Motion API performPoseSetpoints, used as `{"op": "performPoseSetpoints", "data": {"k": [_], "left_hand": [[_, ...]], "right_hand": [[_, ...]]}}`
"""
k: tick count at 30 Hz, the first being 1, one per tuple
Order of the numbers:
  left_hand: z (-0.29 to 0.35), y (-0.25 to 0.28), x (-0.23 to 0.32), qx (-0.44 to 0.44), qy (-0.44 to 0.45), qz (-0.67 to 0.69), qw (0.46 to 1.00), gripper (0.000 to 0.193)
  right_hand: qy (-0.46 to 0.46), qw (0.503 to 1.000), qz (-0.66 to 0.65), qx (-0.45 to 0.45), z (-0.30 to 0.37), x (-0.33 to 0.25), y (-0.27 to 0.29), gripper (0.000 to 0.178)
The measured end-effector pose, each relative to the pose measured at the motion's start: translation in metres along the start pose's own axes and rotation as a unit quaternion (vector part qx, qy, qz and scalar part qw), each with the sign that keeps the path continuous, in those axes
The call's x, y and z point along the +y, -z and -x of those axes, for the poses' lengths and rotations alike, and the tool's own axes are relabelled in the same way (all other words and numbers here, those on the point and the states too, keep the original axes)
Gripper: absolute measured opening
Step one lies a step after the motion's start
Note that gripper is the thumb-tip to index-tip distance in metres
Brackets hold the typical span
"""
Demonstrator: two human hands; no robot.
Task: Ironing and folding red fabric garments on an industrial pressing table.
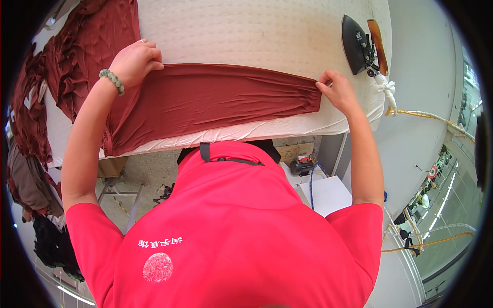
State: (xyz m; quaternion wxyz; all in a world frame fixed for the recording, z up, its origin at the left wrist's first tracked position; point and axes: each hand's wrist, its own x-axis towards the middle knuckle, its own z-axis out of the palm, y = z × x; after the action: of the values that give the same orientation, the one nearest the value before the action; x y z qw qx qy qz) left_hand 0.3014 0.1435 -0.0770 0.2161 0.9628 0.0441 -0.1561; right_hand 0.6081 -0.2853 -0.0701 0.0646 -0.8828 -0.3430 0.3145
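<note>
Two hands, one maroon garment [221,97] held, one iron [353,45]. Garment lies along ironing table's [231,31] near edge. Left hand [134,62]: fingers pinched on upper edge; right hand [340,91]: clamped on gathered end. Pale tabletop stretches beyond, iron near right edge.

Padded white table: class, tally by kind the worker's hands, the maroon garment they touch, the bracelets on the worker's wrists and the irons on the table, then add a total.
Hands: 2, left hand and right hand
Maroon garment: 1
Beaded bracelet: 1
Black iron: 1
Total: 5
</note>
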Motion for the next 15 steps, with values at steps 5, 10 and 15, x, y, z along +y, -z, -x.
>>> {"op": "performPoseSetpoints", "data": {"k": [5, 10, 15], "left_hand": [[0.003, -0.003, -0.008, -0.027, 0.019, 0.011, 0.999, 0.014], [0.005, -0.005, -0.004, -0.031, 0.055, 0.032, 0.997, 0.018], [0.006, -0.016, 0.004, 0.046, 0.089, 0.012, 0.995, 0.017]], "right_hand": [[-0.015, 1.0, 0.017, -0.004, -0.004, -0.011, -0.003, 0.014], [-0.01, 0.999, -0.035, 0.012, -0.01, -0.003, -0.007, 0.017], [-0.026, 0.997, -0.076, 0.006, -0.023, 0.017, -0.005, 0.018]]}}
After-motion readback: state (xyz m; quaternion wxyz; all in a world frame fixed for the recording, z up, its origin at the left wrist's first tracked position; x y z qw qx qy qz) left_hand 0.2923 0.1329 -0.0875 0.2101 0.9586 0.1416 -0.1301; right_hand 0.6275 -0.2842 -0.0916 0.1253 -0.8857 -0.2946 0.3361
